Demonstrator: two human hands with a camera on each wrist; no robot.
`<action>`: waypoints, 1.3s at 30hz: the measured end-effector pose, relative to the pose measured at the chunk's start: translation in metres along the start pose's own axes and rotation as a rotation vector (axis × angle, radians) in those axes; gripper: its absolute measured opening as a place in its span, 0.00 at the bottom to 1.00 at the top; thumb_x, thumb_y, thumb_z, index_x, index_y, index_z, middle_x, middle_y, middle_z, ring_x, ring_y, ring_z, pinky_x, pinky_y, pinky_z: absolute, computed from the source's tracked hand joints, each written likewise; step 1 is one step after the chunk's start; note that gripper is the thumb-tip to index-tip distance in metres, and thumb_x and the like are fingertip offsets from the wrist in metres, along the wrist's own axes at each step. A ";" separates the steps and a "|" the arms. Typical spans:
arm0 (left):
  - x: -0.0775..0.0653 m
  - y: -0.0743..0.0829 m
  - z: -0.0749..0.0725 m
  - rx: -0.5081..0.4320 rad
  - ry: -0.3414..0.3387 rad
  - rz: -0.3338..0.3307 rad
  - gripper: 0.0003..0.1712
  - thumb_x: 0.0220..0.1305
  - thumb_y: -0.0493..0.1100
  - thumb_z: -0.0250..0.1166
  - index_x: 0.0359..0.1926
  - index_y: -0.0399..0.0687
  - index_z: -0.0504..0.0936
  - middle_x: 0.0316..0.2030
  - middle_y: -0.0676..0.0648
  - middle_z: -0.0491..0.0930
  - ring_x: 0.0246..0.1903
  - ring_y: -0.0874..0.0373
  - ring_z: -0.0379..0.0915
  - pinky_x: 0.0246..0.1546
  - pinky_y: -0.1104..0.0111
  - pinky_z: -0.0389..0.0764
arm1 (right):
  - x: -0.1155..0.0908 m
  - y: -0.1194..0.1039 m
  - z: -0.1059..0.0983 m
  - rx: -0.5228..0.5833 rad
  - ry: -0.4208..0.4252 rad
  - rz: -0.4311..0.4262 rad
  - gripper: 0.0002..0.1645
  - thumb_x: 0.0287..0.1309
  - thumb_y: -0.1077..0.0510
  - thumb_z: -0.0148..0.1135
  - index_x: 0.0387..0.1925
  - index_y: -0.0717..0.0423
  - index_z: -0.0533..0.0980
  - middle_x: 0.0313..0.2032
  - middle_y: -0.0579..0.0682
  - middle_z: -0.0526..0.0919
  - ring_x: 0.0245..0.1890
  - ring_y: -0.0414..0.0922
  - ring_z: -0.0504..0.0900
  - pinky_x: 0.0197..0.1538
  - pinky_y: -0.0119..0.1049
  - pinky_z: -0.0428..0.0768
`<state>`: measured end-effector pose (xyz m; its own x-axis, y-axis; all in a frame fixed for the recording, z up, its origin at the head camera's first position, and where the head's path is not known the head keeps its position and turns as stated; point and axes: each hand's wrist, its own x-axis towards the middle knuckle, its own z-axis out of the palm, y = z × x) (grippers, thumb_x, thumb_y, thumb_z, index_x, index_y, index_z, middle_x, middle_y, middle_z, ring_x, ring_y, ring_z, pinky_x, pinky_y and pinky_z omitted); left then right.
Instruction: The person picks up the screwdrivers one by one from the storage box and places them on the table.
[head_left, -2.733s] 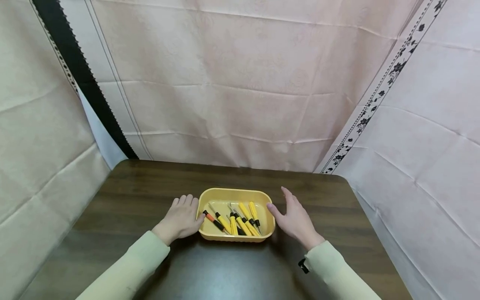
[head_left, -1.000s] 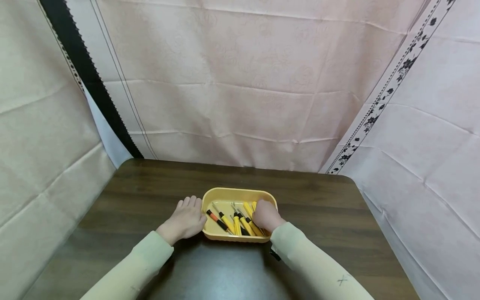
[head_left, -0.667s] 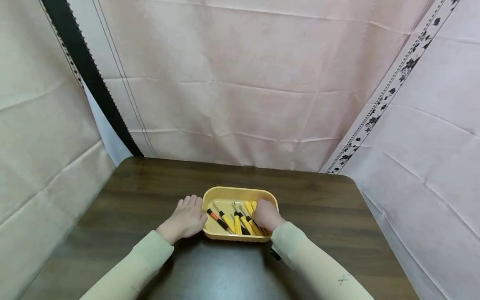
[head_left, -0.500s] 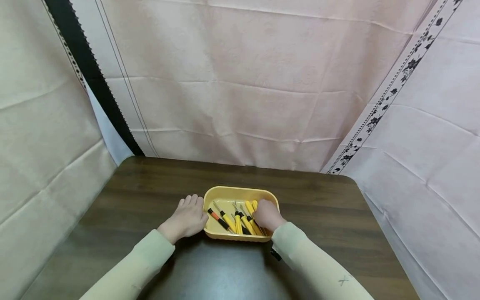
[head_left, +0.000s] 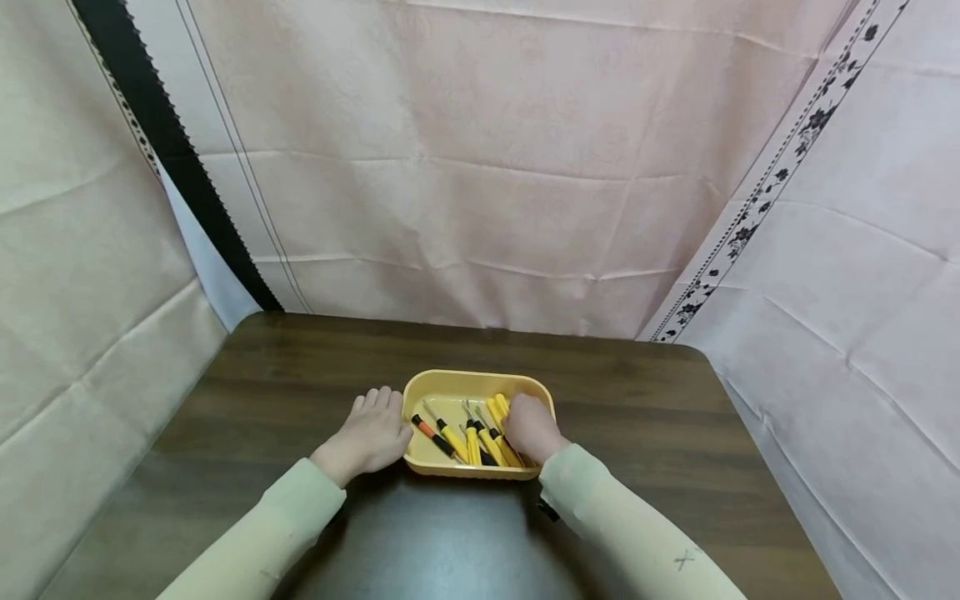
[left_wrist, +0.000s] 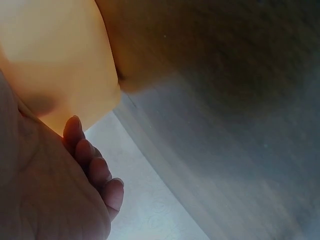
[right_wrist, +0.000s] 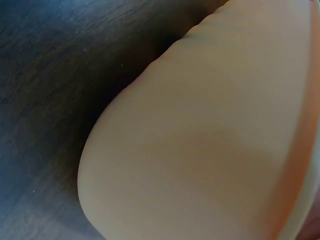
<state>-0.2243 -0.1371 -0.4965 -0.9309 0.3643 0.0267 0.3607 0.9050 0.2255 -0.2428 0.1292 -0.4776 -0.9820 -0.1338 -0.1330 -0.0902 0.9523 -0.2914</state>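
A shallow yellow plastic tray (head_left: 480,473) stands on the table in the head view. Several small screwdrivers (head_left: 489,450) with yellow and black handles lie in it, beside an orange and black one (head_left: 427,428) at the left. My left hand (head_left: 371,437) holds the tray's left end, thumb over the rim and fingers outside. In the left wrist view its fingertips (left_wrist: 114,192) show beside the tray's wall. My right hand (head_left: 532,429) reaches into the tray's right end and grips the rightmost yellow screwdriver (head_left: 503,403); its fingers are mostly hidden behind the back of the hand.
A dark wooden table (head_left: 315,367) with rounded far corners lies under the tray. Pale cloth (head_left: 480,208) hangs behind it and at both sides. The right wrist view is mostly filled by the tray's outer wall (right_wrist: 190,125).
My right hand has come from beside the tray to inside its right end. The rightmost yellow handle has lately shifted slightly left. My left hand stays at the rim.
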 end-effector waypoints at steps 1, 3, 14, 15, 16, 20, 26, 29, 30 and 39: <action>0.000 0.000 0.000 0.001 -0.004 -0.001 0.12 0.66 0.48 0.51 0.39 0.43 0.66 0.34 0.47 0.59 0.37 0.50 0.54 0.39 0.58 0.57 | 0.000 0.000 0.000 0.019 0.004 0.003 0.11 0.64 0.56 0.59 0.38 0.61 0.74 0.25 0.50 0.74 0.24 0.45 0.73 0.32 0.39 0.75; 0.001 -0.001 0.002 0.002 -0.001 -0.001 0.12 0.66 0.48 0.51 0.39 0.44 0.66 0.34 0.47 0.59 0.37 0.50 0.53 0.39 0.58 0.56 | -0.002 -0.001 -0.003 0.076 0.002 0.011 0.10 0.65 0.55 0.58 0.38 0.60 0.73 0.24 0.50 0.74 0.23 0.44 0.73 0.29 0.38 0.74; -0.002 -0.002 0.001 -0.003 0.000 -0.001 0.11 0.66 0.48 0.50 0.39 0.44 0.65 0.34 0.47 0.59 0.37 0.50 0.54 0.39 0.58 0.57 | -0.008 0.011 -0.033 0.424 0.003 0.078 0.12 0.65 0.54 0.60 0.39 0.59 0.72 0.27 0.52 0.76 0.22 0.44 0.76 0.23 0.36 0.74; -0.002 -0.002 0.001 -0.002 0.001 -0.002 0.11 0.66 0.48 0.50 0.39 0.44 0.65 0.34 0.47 0.59 0.37 0.50 0.54 0.39 0.58 0.57 | -0.008 0.013 -0.035 0.440 0.008 0.069 0.13 0.65 0.54 0.60 0.41 0.60 0.73 0.27 0.52 0.76 0.22 0.43 0.77 0.24 0.36 0.75; -0.002 -0.002 0.001 -0.004 0.003 -0.002 0.11 0.66 0.48 0.51 0.38 0.44 0.65 0.33 0.47 0.59 0.37 0.50 0.54 0.39 0.58 0.57 | -0.008 0.015 -0.038 0.456 0.013 0.066 0.14 0.64 0.54 0.60 0.42 0.61 0.73 0.28 0.52 0.77 0.23 0.43 0.77 0.25 0.36 0.75; -0.002 -0.002 0.001 0.001 0.003 -0.002 0.11 0.66 0.48 0.51 0.39 0.44 0.65 0.34 0.47 0.59 0.37 0.50 0.54 0.39 0.58 0.57 | -0.008 0.021 -0.045 0.477 0.041 0.059 0.16 0.64 0.53 0.60 0.46 0.61 0.73 0.32 0.51 0.77 0.26 0.43 0.79 0.28 0.37 0.77; -0.001 -0.002 0.000 -0.007 -0.003 0.003 0.12 0.66 0.48 0.51 0.40 0.44 0.66 0.35 0.47 0.59 0.38 0.50 0.54 0.40 0.58 0.57 | -0.011 0.031 -0.058 0.479 0.097 0.080 0.17 0.63 0.51 0.61 0.46 0.59 0.74 0.35 0.52 0.78 0.31 0.45 0.78 0.31 0.37 0.79; -0.001 -0.001 0.001 -0.007 -0.005 0.005 0.12 0.67 0.48 0.50 0.40 0.44 0.66 0.35 0.47 0.60 0.38 0.50 0.54 0.40 0.58 0.57 | -0.013 0.040 -0.064 0.508 0.119 0.088 0.17 0.63 0.52 0.61 0.46 0.60 0.74 0.35 0.53 0.78 0.30 0.46 0.79 0.30 0.37 0.79; 0.000 -0.001 0.001 -0.007 -0.005 0.004 0.12 0.67 0.48 0.50 0.40 0.44 0.66 0.35 0.47 0.60 0.38 0.50 0.54 0.40 0.58 0.57 | -0.013 0.044 -0.066 0.523 0.124 0.092 0.17 0.63 0.52 0.62 0.46 0.60 0.74 0.35 0.54 0.78 0.30 0.46 0.79 0.30 0.37 0.80; 0.000 -0.001 0.001 -0.013 0.001 0.003 0.12 0.66 0.48 0.51 0.40 0.43 0.66 0.34 0.47 0.60 0.36 0.50 0.53 0.38 0.58 0.57 | -0.016 0.088 -0.076 0.578 0.170 0.099 0.20 0.64 0.55 0.60 0.50 0.65 0.72 0.35 0.57 0.77 0.27 0.49 0.81 0.33 0.41 0.81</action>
<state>-0.2241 -0.1375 -0.4972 -0.9297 0.3671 0.0282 0.3629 0.9009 0.2382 -0.2481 0.2360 -0.4292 -0.9982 0.0386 -0.0468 0.0606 0.6488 -0.7585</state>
